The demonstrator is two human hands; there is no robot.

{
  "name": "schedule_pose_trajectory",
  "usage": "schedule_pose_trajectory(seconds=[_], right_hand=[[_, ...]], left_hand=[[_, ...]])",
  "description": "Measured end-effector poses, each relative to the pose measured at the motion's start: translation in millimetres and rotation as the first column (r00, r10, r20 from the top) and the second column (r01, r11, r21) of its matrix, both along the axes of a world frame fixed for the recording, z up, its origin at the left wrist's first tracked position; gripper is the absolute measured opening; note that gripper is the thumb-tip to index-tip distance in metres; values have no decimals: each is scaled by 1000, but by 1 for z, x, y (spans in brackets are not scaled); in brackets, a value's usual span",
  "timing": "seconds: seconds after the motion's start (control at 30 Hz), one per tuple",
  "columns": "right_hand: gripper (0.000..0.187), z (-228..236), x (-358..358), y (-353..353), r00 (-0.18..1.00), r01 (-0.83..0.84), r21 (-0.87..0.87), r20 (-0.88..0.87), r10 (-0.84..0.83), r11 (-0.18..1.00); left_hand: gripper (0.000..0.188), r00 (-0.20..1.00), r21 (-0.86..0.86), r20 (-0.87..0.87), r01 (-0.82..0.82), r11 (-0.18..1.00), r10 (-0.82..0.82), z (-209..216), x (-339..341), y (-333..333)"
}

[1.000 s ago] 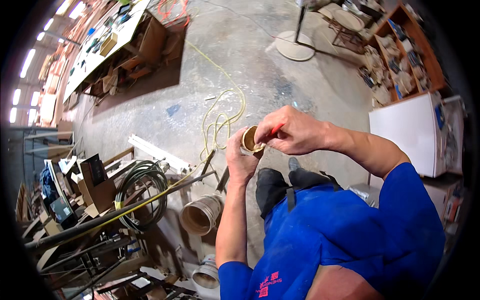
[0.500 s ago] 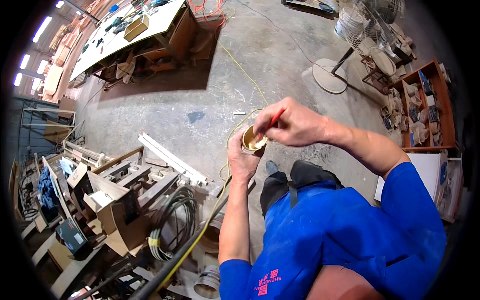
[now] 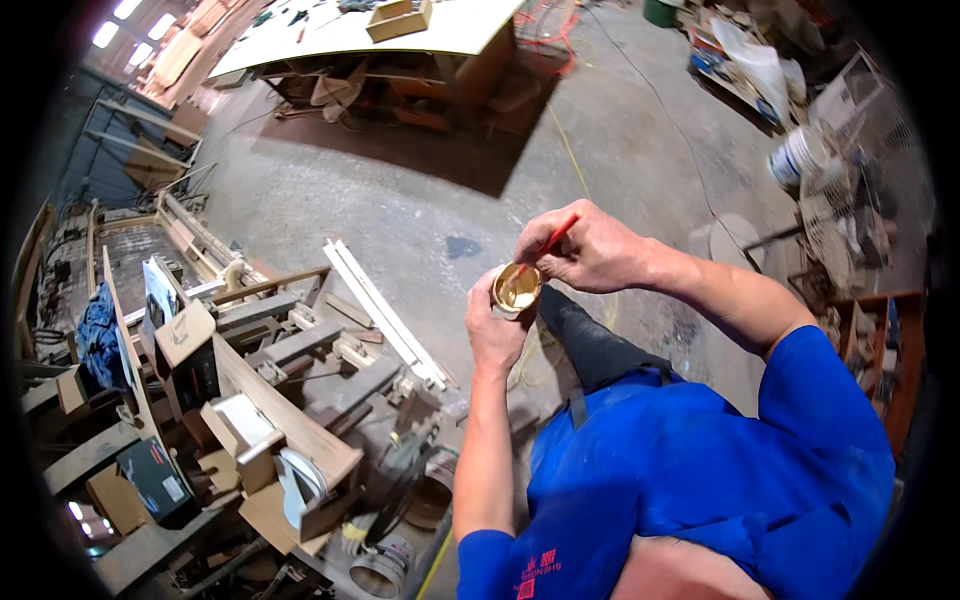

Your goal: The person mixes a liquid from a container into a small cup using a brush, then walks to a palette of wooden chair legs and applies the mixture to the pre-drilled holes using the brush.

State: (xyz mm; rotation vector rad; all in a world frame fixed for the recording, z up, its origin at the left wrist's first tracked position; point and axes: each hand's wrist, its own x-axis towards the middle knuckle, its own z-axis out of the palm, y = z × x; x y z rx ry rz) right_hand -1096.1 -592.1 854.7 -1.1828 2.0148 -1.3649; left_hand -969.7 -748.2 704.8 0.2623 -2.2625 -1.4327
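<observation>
One small round cup (image 3: pixel 516 287), golden inside with a pale rim, held in mid-air before the wearer's body, above the concrete floor (image 3: pixel 370 190). One left hand (image 3: pixel 494 328), fingers curled round the cup's outer wall, gripping it. One right hand (image 3: pixel 590 250), thumb and fingers closed on a slim red-handled tool (image 3: pixel 557 236), beside the cup's upper right. Condition of contents: a yellowish, glossy matter inside, wet or dry not certain at this size; the tool's lower end is likewise too small to make out. Hazards, as judged: a slackened left grip could let the cup tilt and spill anything loose in it; a hard sideways push of the tool against the rim could twist the cup in the fingers. Orientation: cup mouth turned upward toward the head, its axis running roughly along the line of sight; tool's long axis slanting from upper right to lower left, the lower end directed at the cup's mouth. Surroundings: white strips (image 3: pixel 385 312) lying to the left, a pale worktop (image 3: pixel 470 35) ahead.
</observation>
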Motion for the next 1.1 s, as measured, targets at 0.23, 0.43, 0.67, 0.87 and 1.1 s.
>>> schedule_pose_trajectory(seconds=[0.23,0.43,0.67,0.87,1.1], right_hand=[[27,-8,-152,-133,984,-180,-149,-18,180,972],[25,12,-253,-224,910,-415,-59,-29,414,908],[20,3,-318,-335,876,-459,70,-132,464,886],[19,9,-378,-444,872,-387,182,-246,423,904],[16,38,-431,-592,912,-351,-6,-230,340,937]], left_hand=[[66,977,83,126,-181,980,169,-6,-113,-115],[67,960,37,137,-253,967,246,32,-209,-191],[66,923,57,229,-329,943,308,29,-269,-289],[65,939,84,147,-324,942,310,27,-334,-403],[61,958,33,77,-279,960,276,44,-381,-561]])
